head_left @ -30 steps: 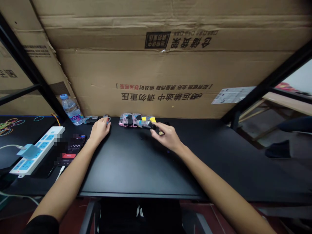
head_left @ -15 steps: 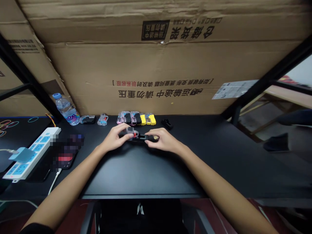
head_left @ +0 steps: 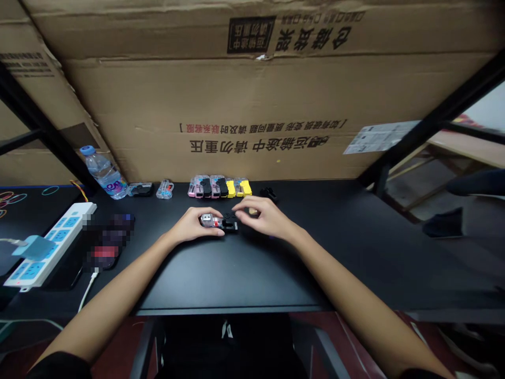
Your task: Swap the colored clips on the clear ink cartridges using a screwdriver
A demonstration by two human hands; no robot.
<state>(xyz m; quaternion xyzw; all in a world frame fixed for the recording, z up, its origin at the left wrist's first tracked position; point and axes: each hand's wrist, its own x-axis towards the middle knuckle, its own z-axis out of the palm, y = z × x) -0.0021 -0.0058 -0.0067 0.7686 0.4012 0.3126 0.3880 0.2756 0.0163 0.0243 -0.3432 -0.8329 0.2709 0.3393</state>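
Note:
My left hand (head_left: 192,226) is closed around a small device (head_left: 215,221) with a clear and silver body, a red piece and a black slotted end facing right. Thumb and fingers grip its left part, just above the black table (head_left: 221,284). My right hand (head_left: 264,217) is beside the black end, its fingers curled and the tips of thumb and forefinger close together. Small dark round parts (head_left: 230,215) show by those fingertips; I cannot tell whether they are held. A tan spot shows inside the curl of the right fingers, too small to name.
Behind the hands, a row of pink, black and yellow cased devices (head_left: 219,187) lies along the cardboard (head_left: 260,95). A black part (head_left: 268,194), a clear case (head_left: 164,189) and a bottle (head_left: 104,172) are there too. Left are a phone (head_left: 112,237) and a power strip (head_left: 51,247).
The device has turned so its silver face shows. My right hand has come off the device's black end and shifted slightly right, with its fingers more curled. The view has tilted slightly.

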